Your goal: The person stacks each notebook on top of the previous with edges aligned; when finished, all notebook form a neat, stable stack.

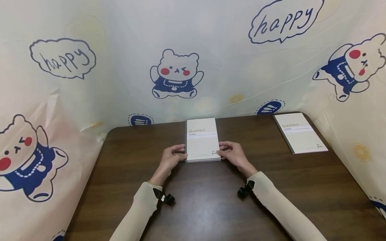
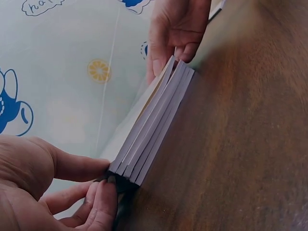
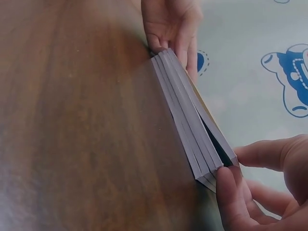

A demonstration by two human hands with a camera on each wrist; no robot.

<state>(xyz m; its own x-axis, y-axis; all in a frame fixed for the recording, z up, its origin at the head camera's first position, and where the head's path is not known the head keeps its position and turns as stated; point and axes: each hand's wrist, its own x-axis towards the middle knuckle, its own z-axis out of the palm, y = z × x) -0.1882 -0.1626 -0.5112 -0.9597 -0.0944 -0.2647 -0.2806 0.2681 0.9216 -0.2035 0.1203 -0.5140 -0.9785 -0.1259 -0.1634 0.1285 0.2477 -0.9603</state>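
A stack of notebooks (image 1: 204, 161) lies on the brown table, several thick, with its page edges facing me. The top notebook (image 1: 202, 142) has a white cover with "Gambit" on it and a dark spine on the left. My left hand (image 1: 170, 159) pinches its near left corner, thumb on the cover and curled fingers against the spine side. At the near right corner my right hand (image 1: 235, 154) pinches the same notebook between thumb and fingers. In the right wrist view a dark gap shows under that notebook's right end, above the others (image 3: 185, 120).
Another Gambit notebook (image 1: 301, 134) lies alone at the table's far right. The wooden table (image 1: 199, 207) meets a pale curtain (image 1: 120, 83) printed with bears along its back. A small black wrist camera (image 1: 166, 198) sits on the left sleeve and another (image 1: 245, 190) on the right.
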